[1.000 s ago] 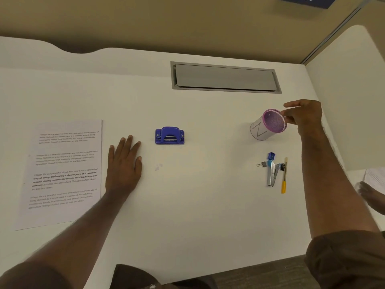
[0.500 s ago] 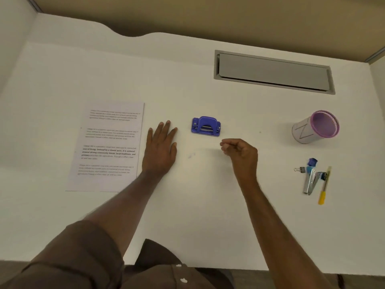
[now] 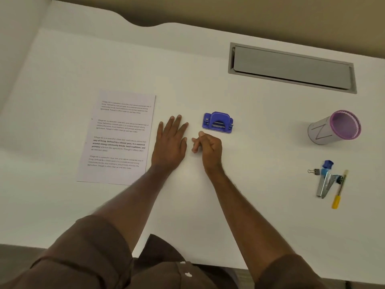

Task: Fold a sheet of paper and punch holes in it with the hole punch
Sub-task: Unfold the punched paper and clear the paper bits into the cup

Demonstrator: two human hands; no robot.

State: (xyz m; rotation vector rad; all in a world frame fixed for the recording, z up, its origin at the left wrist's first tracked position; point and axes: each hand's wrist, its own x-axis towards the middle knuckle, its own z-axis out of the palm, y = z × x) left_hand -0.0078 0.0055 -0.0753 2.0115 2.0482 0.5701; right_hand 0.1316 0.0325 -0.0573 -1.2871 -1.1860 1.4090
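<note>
Now the paper [image 3: 119, 138] lies flat, not folded, at middle left. Beside it the left hand [image 3: 170, 142] rests spread on the desk [image 3: 62, 80]. The right hand [image 3: 208, 146] has left the cup [image 3: 333, 128] and come over, loosely curled, holding nothing, below the hole punch [image 3: 217, 123]. Folding can start.

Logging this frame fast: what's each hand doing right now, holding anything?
Left hand: open, flat on the desk, holding nothing.
Right hand: loosely curled, empty, just short of the hole punch.
</note>
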